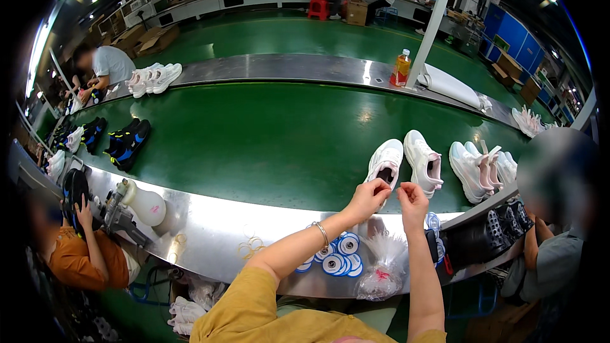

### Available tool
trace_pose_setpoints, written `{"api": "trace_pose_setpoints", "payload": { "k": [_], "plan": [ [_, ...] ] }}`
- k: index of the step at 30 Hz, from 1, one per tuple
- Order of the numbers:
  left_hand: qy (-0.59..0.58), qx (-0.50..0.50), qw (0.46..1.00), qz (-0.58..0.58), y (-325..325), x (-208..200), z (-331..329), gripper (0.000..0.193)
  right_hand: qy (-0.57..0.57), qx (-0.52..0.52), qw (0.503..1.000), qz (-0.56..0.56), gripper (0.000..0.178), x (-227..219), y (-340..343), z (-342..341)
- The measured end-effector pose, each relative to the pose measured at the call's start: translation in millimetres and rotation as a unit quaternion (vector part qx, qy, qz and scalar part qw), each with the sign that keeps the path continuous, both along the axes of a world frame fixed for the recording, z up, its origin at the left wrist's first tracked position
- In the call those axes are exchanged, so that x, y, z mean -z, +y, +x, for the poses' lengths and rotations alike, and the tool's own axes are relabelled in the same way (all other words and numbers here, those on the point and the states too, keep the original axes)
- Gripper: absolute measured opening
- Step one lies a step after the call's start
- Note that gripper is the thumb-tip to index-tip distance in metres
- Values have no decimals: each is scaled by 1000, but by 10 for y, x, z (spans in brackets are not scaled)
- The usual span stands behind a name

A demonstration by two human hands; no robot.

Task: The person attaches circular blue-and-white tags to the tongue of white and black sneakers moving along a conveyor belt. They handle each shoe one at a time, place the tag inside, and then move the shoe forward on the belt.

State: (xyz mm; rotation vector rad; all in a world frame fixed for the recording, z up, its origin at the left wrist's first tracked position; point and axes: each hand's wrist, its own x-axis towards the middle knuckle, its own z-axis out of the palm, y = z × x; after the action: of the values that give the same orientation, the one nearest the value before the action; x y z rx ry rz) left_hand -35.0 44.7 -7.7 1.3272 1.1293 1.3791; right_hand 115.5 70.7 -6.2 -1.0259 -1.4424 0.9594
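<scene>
My left hand (pixel 370 197) is closed in a pinch just in front of a white sneaker (pixel 386 160), its fingertips overlapping the heel opening. Beside it my right hand (pixel 413 202) is also pinched, near the heel of the matching white sneaker (pixel 422 162). The two hands are a short gap apart. Whatever the fingers hold, if anything, is too small to make out. Below my wrists, round blue-and-white tags (pixel 333 263) lie in a loose pile on the metal ledge. A knotted clear plastic bag (pixel 381 273) sits between my forearms.
More white sneakers (pixel 470 171) stand right on the green belt (pixel 254 146); black-and-blue shoes (pixel 127 144) stand left. Rubber bands (pixel 250 248) and a white plastic bottle (pixel 147 203) lie on the metal ledge. Co-workers sit at both sides. An orange drink bottle (pixel 401 70) stands across.
</scene>
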Motion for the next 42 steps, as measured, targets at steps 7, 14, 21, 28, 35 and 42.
{"api": "trace_pose_setpoints", "payload": {
  "k": [7,14,21,28,35,42],
  "plan": [
    [28,11,999,40,24,116,-126,19,2,-36,999,-36,5,32,-14,-22],
    [40,31,999,7,-52,-70,-205,20,21,-55,997,-50,7,-48,-65,-87],
    [15,61,998,22,-24,27,-244,25,-19,-102,994,-42,11,-123,-61,-156],
    [17,77,996,29,-59,-5,-315,27,-53,-136,988,-49,12,-185,-125,-140],
    [46,107,993,30,-59,-66,-382,30,-59,-150,985,-59,12,-191,-93,-113],
    [68,123,990,14,-45,-13,-420,35,-93,-179,978,-44,10,-176,-96,-151]
  ]
}}
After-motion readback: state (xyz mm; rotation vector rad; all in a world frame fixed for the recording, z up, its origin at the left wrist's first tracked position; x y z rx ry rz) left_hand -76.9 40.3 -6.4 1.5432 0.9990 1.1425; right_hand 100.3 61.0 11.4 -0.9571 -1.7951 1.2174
